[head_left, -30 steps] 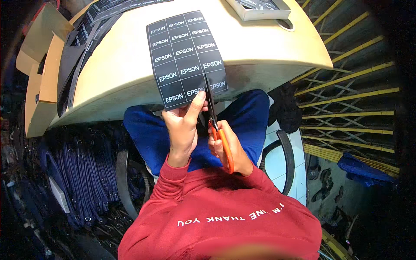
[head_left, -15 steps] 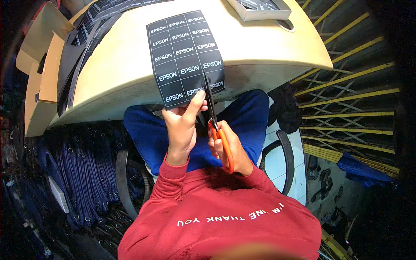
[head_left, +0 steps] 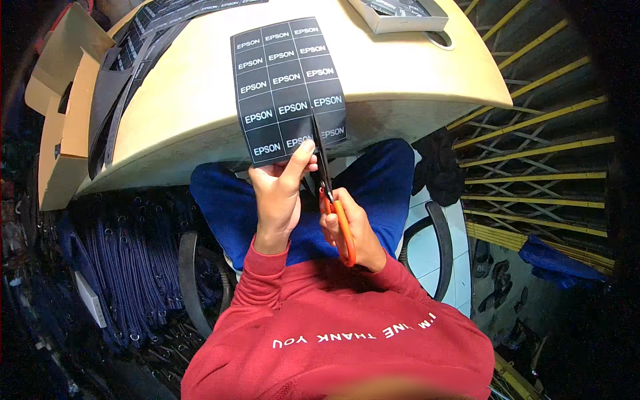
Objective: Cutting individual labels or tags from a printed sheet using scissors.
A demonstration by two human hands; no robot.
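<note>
A black sheet of printed labels (head_left: pixel 273 87), marked off by thin white lines into a grid, is pinched at its lower edge by my left hand (head_left: pixel 280 190), thumb on top. In my right hand (head_left: pixel 357 230) is a pair of scissors (head_left: pixel 345 230) with orange handles and dark blades. The blades lie along the line between the middle and right columns, in a slit that runs up from the lower edge. The right column's lower part sits to the right of the blades. The sheet's upper part reaches over the table edge.
The pale curved table (head_left: pixel 400 70) bears more dark printed sheets (head_left: pixel 143 57) at left and a shallow box (head_left: pixel 407 21) of cut pieces at the back. An open cardboard box (head_left: pixel 70 120) stands at far left. Dark blue straps (head_left: pixel 130 273) hang below left; a yellow-barred folding gate (head_left: pixel 540 177) lies right.
The sheet's top has shifted slightly right, and the scissors have tilted a little with their handles drawn closer together. My left hand keeps nearly the same place.
</note>
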